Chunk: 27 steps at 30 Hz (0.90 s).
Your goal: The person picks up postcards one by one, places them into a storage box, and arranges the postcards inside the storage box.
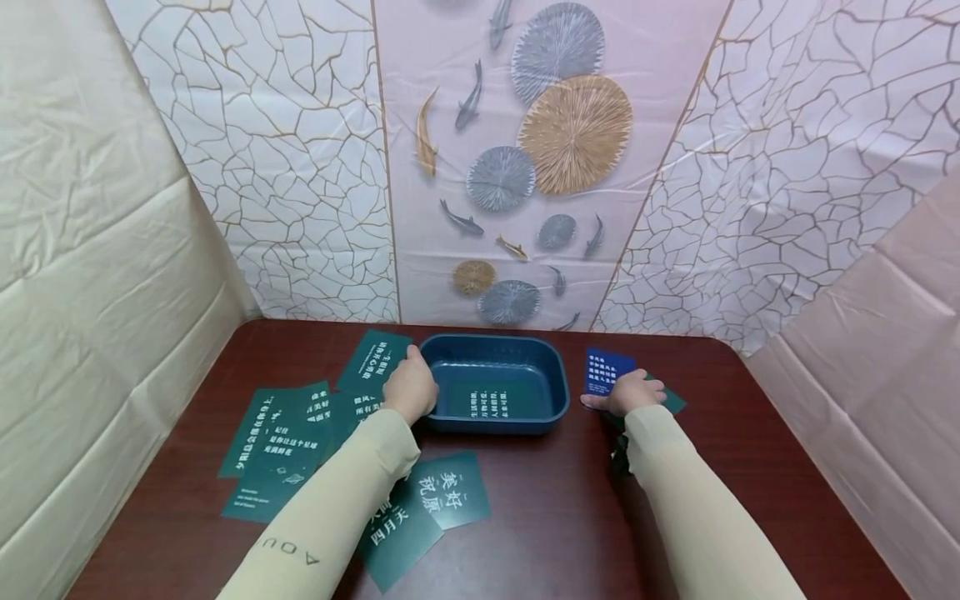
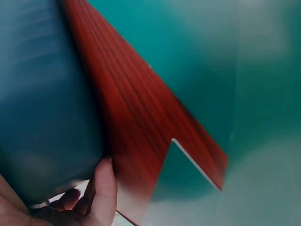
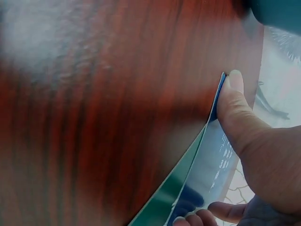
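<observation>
A dark blue plastic basin (image 1: 495, 427) stands near the far edge of the table, with a green card (image 1: 491, 398) carrying white lettering inside. My left hand (image 1: 411, 387) grips its left rim; up close, the fingers (image 2: 104, 188) curl at the basin's edge (image 2: 51, 103). To the right of the basin, my right hand (image 1: 633, 393) holds a blue card (image 1: 606, 367) with white text, which overlaps a green card (image 1: 673, 402). In the right wrist view the thumb (image 3: 233, 101) presses one end of the blue card, and the curled fingers sit at its other end.
Several green cards (image 1: 281, 454) overlap on the left of the table (image 1: 555, 508), one (image 1: 373, 357) close behind my left hand. Two more green cards (image 1: 453, 492) lie in front of the basin, partly under my left sleeve. A patterned cloth wall (image 1: 315, 192) rises behind the table.
</observation>
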Tool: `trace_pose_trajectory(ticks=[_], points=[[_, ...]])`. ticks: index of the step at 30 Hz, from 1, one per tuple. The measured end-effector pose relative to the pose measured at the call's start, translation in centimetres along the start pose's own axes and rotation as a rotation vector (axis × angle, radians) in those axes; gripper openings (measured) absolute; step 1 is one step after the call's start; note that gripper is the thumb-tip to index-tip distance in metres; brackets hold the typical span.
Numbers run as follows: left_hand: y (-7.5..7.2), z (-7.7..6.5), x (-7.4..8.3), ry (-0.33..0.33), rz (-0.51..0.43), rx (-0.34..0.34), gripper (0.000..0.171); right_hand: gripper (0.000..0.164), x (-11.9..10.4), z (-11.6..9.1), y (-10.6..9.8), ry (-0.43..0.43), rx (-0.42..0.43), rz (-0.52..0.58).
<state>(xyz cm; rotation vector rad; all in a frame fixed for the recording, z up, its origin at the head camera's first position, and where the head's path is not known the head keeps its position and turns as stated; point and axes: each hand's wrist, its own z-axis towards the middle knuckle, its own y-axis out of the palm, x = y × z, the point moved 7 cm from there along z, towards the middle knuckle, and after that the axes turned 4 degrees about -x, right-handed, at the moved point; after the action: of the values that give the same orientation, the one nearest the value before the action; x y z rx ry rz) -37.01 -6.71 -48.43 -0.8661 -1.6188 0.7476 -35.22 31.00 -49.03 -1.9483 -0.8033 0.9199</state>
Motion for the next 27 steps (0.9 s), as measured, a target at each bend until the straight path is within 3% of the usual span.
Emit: trace_pose_trajectory(ticks=[9,27], points=[[-0.1,-0.3,0.1,-0.007,0.0,0.015,0.074,0.13,0.2,1.5,0.2,0.047,-0.015,0.005],[0.2,-0.2,0.1,0.004,-0.002,0.004,0.076,0.125,0.1,0.1,-0.2,0.101,0.0,0.027]])
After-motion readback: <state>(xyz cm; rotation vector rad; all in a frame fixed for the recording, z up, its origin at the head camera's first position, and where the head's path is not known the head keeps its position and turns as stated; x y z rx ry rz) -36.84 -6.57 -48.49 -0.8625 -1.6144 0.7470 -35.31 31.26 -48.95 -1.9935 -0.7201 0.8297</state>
